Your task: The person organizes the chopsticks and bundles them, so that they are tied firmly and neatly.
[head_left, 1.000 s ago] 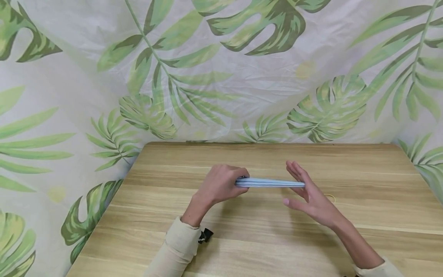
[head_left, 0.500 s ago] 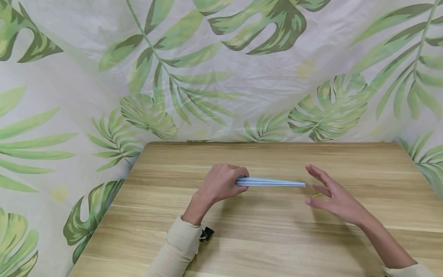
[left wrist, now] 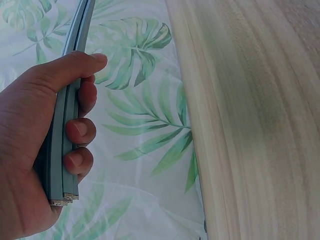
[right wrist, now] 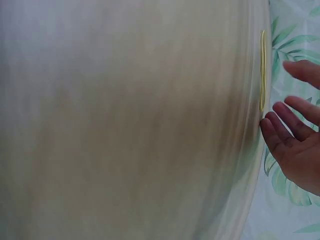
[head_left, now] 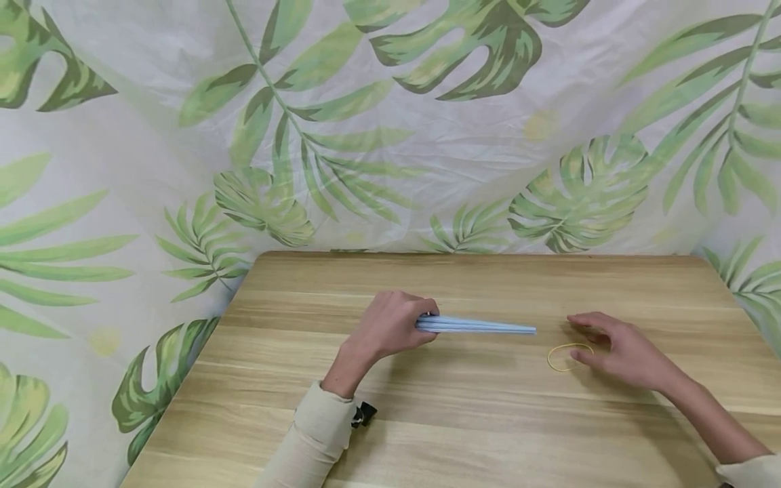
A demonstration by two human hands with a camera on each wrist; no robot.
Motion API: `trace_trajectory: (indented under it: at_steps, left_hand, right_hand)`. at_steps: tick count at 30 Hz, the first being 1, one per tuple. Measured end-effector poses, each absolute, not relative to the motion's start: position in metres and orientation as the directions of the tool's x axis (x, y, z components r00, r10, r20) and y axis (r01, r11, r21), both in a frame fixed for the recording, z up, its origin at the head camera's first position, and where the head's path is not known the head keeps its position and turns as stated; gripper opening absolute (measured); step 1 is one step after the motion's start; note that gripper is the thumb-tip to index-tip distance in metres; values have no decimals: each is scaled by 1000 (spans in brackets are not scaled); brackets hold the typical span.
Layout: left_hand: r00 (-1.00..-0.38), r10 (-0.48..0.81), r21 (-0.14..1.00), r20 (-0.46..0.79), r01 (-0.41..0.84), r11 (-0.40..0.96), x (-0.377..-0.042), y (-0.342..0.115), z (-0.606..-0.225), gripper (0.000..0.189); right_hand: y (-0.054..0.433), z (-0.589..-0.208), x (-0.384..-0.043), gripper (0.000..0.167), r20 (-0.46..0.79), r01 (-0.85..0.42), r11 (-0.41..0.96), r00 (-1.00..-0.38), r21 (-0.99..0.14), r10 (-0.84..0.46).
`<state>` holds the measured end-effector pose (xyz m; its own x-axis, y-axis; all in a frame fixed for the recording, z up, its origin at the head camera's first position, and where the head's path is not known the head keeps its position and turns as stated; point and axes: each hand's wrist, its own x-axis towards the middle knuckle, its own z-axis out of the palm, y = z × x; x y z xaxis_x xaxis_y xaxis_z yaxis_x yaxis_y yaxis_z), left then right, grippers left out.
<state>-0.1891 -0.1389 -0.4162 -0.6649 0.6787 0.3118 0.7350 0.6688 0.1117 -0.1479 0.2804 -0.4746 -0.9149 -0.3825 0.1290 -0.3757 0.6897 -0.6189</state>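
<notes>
My left hand (head_left: pixel 387 327) grips a bundle of slim light-blue chopsticks (head_left: pixel 478 324) by the thick end, above the table. The thin ends point right, level with one another. In the left wrist view, thumb and curled fingers wrap the chopsticks (left wrist: pixel 65 125), and their square butt ends show below the palm. A thin yellow rubber band (head_left: pixel 550 359) lies in a loop on the table. My right hand (head_left: pixel 628 352) is over the table just right of it, thumb tip overlapping the loop, fingers loosely bent and holding nothing. The right wrist view shows the fingertips near the band (right wrist: pixel 262 70).
The wood-grain table (head_left: pixel 464 434) spreads beneath both hands. Behind it hangs a leaf-patterned cloth (head_left: pixel 476 156), which also runs down the left and right sides. A small black device (head_left: pixel 364 415) sits at the left sleeve cuff.
My right hand has left the thin ends of the chopsticks and moved right and down to the rubber band, now in fuller view. The left hand with the chopsticks has stayed nearly still.
</notes>
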Motion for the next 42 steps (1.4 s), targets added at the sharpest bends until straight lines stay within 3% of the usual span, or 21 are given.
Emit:
trace_trajectory:
  at_steps: [7,12,23,42]
  left_hand:
    - [-669,679,104,303,731,674,-189,-139,-418,12]
    - [-672,679,109,295,730,674,-189,-138,-417,12]
    - [-678,684,114,270,728,676,-187,-137,-418,11]
    - [-695,679,117,236,714,690,-186,-135,-419,12]
  right_hand:
    - [283,-482,-156,40,194,-448,730,-891,-515,-410]
    - [282,-484,-159,36,215,-462,708,-884,-534,-415]
    - [280,-483,-157,26,92,-366,729,-917,-579,-388]
    - [278,-477,-151,20,64,-380,750,-908,-542,-415]
